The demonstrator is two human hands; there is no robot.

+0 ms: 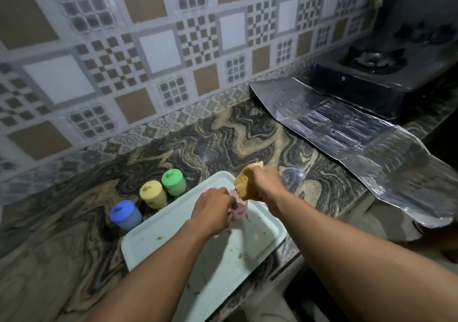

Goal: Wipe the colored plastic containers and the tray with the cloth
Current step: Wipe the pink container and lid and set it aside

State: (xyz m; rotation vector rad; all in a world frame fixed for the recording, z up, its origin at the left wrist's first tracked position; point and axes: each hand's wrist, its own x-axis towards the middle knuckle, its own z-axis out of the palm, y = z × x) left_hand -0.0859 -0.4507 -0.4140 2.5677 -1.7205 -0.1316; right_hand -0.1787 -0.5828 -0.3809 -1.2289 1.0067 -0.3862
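Grips the pink container (239,210) in the left hand (214,209), with fingers wrapped round its near side, over the middle of the pale tray (148,242), probably to steady it and turn it against the wipe. Cannot tell whether resting on the tray or raised just off it, the base being hidden behind the hand. Clenches the bunched yellow-orange cloth (244,183) in the right hand (266,183), pressed against the far upper side of the pink container, seemingly mid-wipe there. Wads the cloth rather than spreading it, likely for a firmer rub on a small curved surface. Off the tray, on the marbled counter (223,135), lined up just beside the tray's left rim: the blue container (125,215), the yellow container (152,194) and the green container (173,181), all upright with lids on, near one another. Perhaps set aside as finished, perhaps waiting their turn; no telling which. Leaves the tray carrying only brownish-yellow specks and smears, so apparently saved for last, once cleared of containers. Well apart to the right: a dark gas stove (366,73) on a crinkled foil sheet (347,128), outside the work.
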